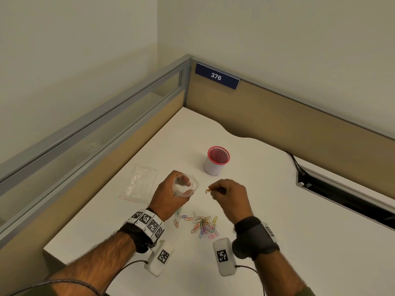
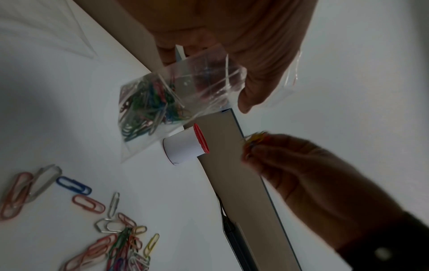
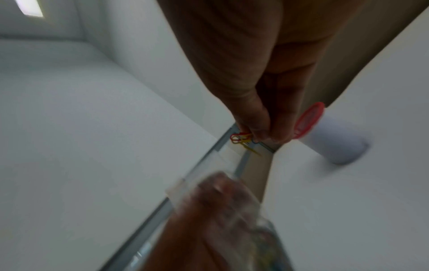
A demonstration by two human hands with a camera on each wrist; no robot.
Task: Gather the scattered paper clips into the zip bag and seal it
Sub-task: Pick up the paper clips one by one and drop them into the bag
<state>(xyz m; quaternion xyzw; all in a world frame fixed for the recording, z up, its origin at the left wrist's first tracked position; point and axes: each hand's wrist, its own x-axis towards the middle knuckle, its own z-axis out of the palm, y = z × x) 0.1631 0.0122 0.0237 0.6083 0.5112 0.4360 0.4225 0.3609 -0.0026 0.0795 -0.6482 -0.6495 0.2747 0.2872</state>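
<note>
My left hand (image 1: 171,194) holds a clear zip bag (image 1: 185,186) above the table with its mouth spread open and facing up. In the left wrist view the zip bag (image 2: 162,102) hangs below the fingers with several coloured paper clips in its bottom. My right hand (image 1: 226,194) pinches a few red and yellow paper clips (image 1: 208,190), also visible as pinched clips (image 3: 241,138), just right of the bag's mouth. A loose pile of coloured paper clips (image 1: 203,226) lies on the white table between my wrists; the same pile (image 2: 111,243) shows in the left wrist view.
A white cup with a red mesh rim (image 1: 217,160) stands behind my hands. A second clear zip bag (image 1: 140,182) lies flat on the left. Partition walls (image 1: 277,116) close the table's back and left; a cable slot (image 1: 342,195) opens at right.
</note>
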